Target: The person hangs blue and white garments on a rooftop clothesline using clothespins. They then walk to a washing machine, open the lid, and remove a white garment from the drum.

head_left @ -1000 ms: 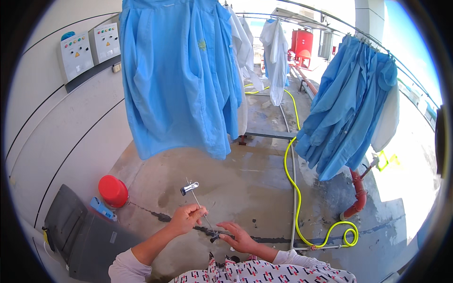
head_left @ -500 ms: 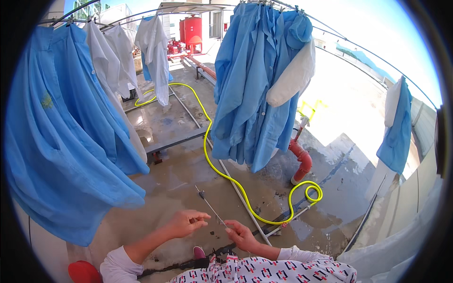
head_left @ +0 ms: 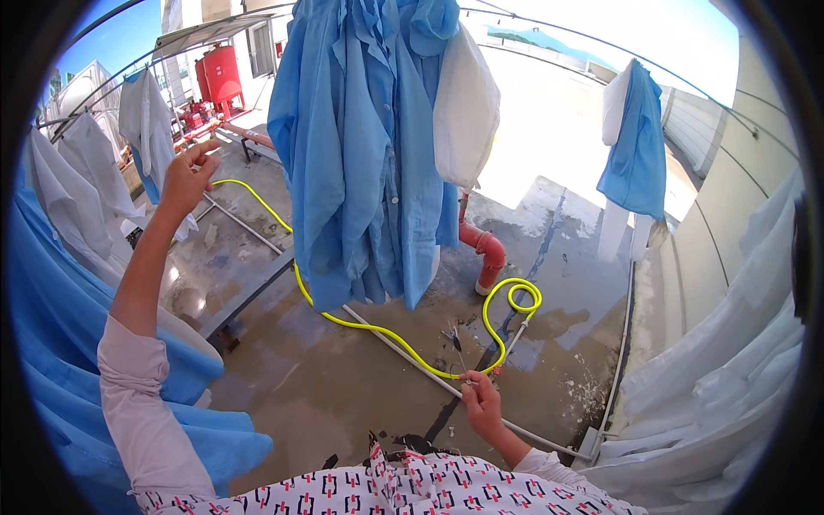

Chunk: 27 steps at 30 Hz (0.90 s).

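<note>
Head view: right hand [head_left: 483, 405] pinches clip hanger [head_left: 457, 342]; red tank [head_left: 225, 75] hides contents.

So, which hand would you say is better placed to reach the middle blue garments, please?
Probably the left hand, raised and seemingly empty; the right hand sits lower, holding a thin clip hanger.

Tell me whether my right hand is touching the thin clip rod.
Touching. The head view shows it: the right hand pinches the lower end of the thin clip rod between thumb and fingers, the rest sticking out beyond the grip.
</note>
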Available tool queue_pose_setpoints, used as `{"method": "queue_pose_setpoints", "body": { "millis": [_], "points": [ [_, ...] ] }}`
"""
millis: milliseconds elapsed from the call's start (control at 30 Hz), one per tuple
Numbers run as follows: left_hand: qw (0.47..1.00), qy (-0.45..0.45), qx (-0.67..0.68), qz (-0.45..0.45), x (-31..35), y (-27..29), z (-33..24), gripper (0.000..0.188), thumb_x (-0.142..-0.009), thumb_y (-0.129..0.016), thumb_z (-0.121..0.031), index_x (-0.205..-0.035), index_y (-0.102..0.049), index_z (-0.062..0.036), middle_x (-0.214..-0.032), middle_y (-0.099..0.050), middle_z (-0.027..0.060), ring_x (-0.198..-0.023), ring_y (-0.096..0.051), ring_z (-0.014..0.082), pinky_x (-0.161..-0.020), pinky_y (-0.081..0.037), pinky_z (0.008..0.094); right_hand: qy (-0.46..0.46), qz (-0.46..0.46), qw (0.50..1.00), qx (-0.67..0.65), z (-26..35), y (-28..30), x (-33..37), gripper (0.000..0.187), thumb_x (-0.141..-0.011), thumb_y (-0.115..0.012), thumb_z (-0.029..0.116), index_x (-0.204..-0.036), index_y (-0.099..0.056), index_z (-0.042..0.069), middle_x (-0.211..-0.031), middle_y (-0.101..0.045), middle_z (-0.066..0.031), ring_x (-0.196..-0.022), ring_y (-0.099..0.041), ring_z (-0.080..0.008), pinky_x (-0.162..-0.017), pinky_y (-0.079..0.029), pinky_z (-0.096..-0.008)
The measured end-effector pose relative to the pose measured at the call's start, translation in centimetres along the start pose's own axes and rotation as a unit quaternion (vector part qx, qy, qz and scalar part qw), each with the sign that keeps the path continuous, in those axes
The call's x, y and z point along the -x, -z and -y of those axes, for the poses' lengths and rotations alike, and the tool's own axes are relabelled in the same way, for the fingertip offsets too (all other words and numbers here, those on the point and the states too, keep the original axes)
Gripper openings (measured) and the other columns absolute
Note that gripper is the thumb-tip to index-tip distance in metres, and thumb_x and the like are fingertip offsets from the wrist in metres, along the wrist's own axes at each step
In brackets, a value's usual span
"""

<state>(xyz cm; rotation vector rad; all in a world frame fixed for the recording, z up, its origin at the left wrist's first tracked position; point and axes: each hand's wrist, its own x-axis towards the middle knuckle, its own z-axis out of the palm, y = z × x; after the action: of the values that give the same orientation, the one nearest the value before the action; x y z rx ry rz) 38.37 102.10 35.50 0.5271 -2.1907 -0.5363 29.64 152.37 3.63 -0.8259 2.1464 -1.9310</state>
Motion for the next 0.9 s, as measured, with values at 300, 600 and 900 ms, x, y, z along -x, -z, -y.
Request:
{"method": "queue_pose_setpoints", "body": {
  "millis": [300, 600, 900],
  "points": [
    [0.98, -0.044, -0.001, -0.193, -17.8, 0.7, -2.9, 0.036, -0.089, -0.059, -0.028, -0.121, -0.06, -0.0113, -0.077, -0.065, 0.0039, -0.052, -0.058, 0.0097, -0.053, -0.047, 0.0262, -0.095, -0.097, 0.99, -0.039, -5.0, 4.0, 1.0, 0.013, -0.093, -0.05, 0.01, -0.091, -0.061, 0.003, -0.059, -0.042, 0.007, -0.052, -0.036, -0.0007, -0.046, -0.026, -0.0182],
    [0.957, -0.081, -0.007, -0.279, -32.4, -1.1, -2.7, 0.051, -0.085, -0.058, -0.041, -0.127, -0.054, -0.0113, -0.088, -0.068, 0.0084, -0.073, -0.064, 0.0185, -0.073, -0.049, 0.0327, -0.092, -0.189, 0.965, 0.153, -4.5, 4.7, 0.6, 0.018, -0.093, -0.05, 0.016, -0.099, -0.06, 0.002, -0.076, -0.056, -0.0079, -0.067, -0.048, -0.0154, -0.062, -0.043, -0.0301],
    [0.875, -0.156, -0.236, -0.392, -47.4, -0.2, 1.2, 0.051, -0.083, -0.06, -0.036, -0.129, -0.049, -0.0156, -0.112, -0.062, 0.0148, -0.104, -0.059, 0.0277, -0.086, -0.048, 0.0376, -0.09, -0.28, 0.94, 0.174, -6.6, -3.7, -2.8, 0.017, -0.094, -0.051, 0.018, -0.095, -0.061, 0.004, -0.069, -0.052, -0.0027, -0.058, -0.045, -0.0112, -0.052, -0.039, -0.0275]
  ]
}}
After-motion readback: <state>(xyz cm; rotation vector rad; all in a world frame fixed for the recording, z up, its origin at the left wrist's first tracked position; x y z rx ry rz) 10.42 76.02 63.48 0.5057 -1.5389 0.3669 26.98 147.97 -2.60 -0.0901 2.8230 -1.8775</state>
